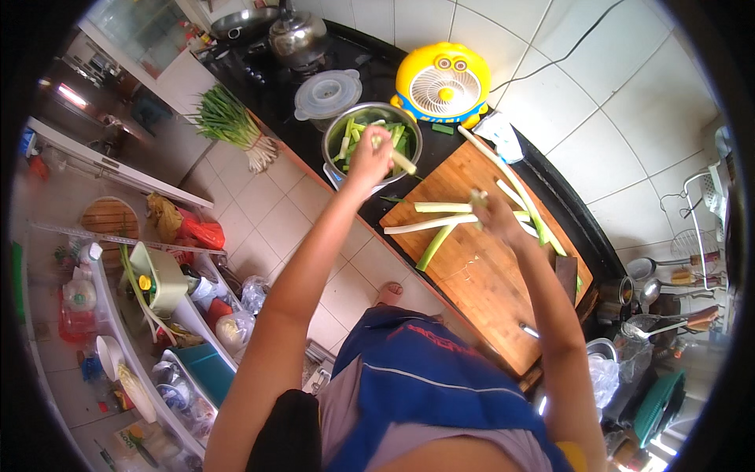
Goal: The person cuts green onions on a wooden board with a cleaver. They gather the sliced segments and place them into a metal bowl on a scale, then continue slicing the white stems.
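Observation:
My left hand (371,156) is above a steel bowl (420,141), its fingers closed on a short piece of pale leek (404,162). Cut green and white leek pieces (348,138) lie inside the bowl. Over the wooden cutting board (472,295), my right hand (498,215) is blurred, with a pale greenish leek bit (478,199) at its fingertips. Several long leek stalks (430,223) lie across the board beneath and around that hand. A dark cleaver blade (566,277) rests at the board's right edge.
Behind the bowl stand a yellow fan (445,82), a lidded container (328,94) and a steel kettle (298,38). A bunch of scallions (227,121) is beside the counter's front edge. Ladles (643,268) hang at right. A loaded shelf rack (183,307) stands at left.

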The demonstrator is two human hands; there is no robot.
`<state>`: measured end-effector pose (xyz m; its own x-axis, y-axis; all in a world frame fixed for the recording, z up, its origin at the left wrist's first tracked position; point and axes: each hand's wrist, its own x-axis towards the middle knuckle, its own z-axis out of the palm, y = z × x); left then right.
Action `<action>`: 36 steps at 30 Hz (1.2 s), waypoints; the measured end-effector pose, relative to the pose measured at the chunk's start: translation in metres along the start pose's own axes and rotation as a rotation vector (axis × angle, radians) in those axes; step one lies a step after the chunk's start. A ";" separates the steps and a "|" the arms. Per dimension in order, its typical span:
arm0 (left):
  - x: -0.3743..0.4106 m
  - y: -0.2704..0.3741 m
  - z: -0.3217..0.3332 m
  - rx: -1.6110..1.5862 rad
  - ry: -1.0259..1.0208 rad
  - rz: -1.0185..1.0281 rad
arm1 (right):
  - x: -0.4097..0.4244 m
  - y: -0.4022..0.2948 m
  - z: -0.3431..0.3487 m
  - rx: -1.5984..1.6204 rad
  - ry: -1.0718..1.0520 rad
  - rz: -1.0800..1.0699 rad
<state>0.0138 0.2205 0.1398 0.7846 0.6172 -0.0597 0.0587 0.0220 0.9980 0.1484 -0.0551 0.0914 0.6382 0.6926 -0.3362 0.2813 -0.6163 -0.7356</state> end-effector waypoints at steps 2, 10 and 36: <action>0.027 0.028 -0.012 0.161 -0.063 -0.082 | 0.024 -0.086 0.000 0.272 -0.113 0.016; -0.002 0.054 -0.144 0.844 0.076 0.182 | -0.032 -0.126 0.026 0.411 -0.139 -0.113; -0.147 -0.093 -0.037 1.065 -0.880 0.100 | -0.210 0.024 0.123 0.540 0.065 0.432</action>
<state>-0.1299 0.1568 0.0560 0.9172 -0.1222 -0.3792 0.1057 -0.8431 0.5273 -0.0671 -0.1692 0.0716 0.6588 0.3929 -0.6416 -0.3932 -0.5473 -0.7388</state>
